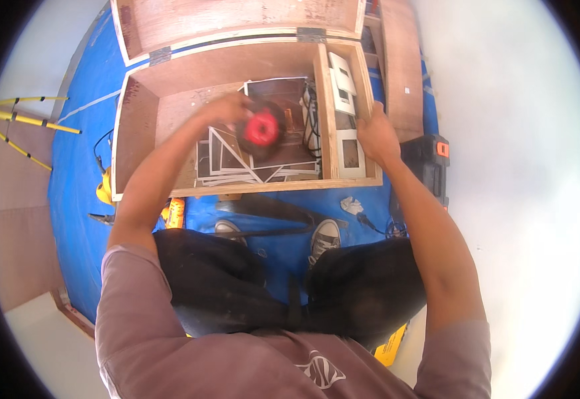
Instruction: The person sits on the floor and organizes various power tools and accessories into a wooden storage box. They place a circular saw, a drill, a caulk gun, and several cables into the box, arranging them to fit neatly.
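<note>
A hinged plywood box [270,187] stands open before me. My left hand [230,107] is inside its large compartment, gripping a blurred round black-and-red object [262,127] whose exact kind I cannot tell. Beneath that object lie several thin white rectangular frames [230,177] and a dark flat panel [280,90]. A black cable [311,119] runs down beside the wooden divider [325,109]. My right hand [378,133] grasps the box's right wall. Near it, the narrow compartment holds white plates with rectangular cut-outs [342,75] and another such plate [350,172].
Blue sheeting [85,199] covers the floor. A black tool case with orange latches [432,164] is right of the box. Yellow poles [35,119] and a yellow tool [104,188] lie left. Crumpled paper [351,205] and a plug [364,219] lie near my shoes.
</note>
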A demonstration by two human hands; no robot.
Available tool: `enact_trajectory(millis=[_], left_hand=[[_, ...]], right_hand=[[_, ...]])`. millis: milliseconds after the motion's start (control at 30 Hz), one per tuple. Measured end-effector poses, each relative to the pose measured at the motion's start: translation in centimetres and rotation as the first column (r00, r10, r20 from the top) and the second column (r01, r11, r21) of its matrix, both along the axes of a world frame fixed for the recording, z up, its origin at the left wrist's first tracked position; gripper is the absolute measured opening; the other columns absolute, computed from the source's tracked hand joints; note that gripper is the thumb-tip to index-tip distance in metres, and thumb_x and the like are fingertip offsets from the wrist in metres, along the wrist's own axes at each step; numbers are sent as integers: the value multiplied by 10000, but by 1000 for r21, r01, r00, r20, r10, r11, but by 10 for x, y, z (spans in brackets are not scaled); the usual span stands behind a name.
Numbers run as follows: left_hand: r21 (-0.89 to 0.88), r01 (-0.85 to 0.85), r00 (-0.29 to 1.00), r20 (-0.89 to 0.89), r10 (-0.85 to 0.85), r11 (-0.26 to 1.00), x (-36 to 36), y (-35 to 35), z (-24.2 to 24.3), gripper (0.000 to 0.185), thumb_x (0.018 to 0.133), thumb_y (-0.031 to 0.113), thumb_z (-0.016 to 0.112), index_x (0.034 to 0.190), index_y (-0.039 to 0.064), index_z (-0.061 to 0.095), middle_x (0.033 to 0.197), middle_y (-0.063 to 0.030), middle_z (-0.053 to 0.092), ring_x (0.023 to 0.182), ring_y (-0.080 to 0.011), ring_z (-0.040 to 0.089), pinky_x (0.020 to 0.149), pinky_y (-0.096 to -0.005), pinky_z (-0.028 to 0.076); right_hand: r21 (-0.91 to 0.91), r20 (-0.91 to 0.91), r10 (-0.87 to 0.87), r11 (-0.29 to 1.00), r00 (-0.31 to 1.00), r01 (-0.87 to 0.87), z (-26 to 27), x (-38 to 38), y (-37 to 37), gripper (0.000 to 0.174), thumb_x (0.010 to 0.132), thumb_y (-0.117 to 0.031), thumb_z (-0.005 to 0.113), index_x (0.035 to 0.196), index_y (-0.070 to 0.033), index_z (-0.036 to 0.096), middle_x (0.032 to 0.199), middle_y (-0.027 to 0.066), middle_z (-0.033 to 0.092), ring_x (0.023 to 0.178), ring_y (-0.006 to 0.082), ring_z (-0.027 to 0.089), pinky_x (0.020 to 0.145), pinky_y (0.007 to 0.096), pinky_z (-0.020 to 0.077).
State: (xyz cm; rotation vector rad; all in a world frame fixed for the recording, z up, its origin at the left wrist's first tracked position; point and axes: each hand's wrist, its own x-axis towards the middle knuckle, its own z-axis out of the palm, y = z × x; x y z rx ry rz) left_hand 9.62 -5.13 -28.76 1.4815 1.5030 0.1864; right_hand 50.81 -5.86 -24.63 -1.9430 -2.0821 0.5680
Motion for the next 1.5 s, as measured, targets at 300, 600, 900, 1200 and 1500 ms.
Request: enact_trajectory(millis=[300,600,900,1200,1500], left_hand=[[-25,-131,991,39,131,991,119,-41,-114,597,914,293,880,1392,-21,708,1127,-224,788,1029,-338,783,808,-466,608],[312,-116,985,-85,149,943,112,-24,-142,538,806,320,942,1190,-12,763,1130,-257,790,1111,-414,757,963,-484,585],[111,390,877,-347,-332,914,40,-24,-31,577,908,273,837,1427,70,688,1233,-248,775,1157,-417,739,985,-480,582],[530,-639,764,520,381,557,-37,-283,90,494,1062,320,750,1453,29,672,1310,-133,763,1194,-235,716,1048,-403,554],[-641,-588,-15,619,785,493,64,-526,25,803,1146,524,554,1767,109,260,1722,-158,436,1521,-281,499,1239,-443,454]], right_hand=[[11,-23,30,1000,999,-30,-2,0,-1,405,1019,-176,616,1322,47,466,1222,414,673,1160,598,652,1013,626,529],[93,-9,81,992,997,-80,-6,3,1,402,1011,-173,622,1322,38,481,1182,416,691,1117,598,677,989,638,537],[84,64,55,995,996,-60,-10,4,1,415,1032,-236,616,1335,34,531,1184,415,693,1148,591,673,1004,624,531],[215,39,157,963,987,-162,-46,25,26,546,1022,-229,613,1454,84,500,1259,411,691,1214,583,663,1048,599,517],[82,283,189,972,940,-221,-40,31,45,694,1017,-321,594,1513,143,452,1369,438,638,1311,557,631,1139,544,500]])
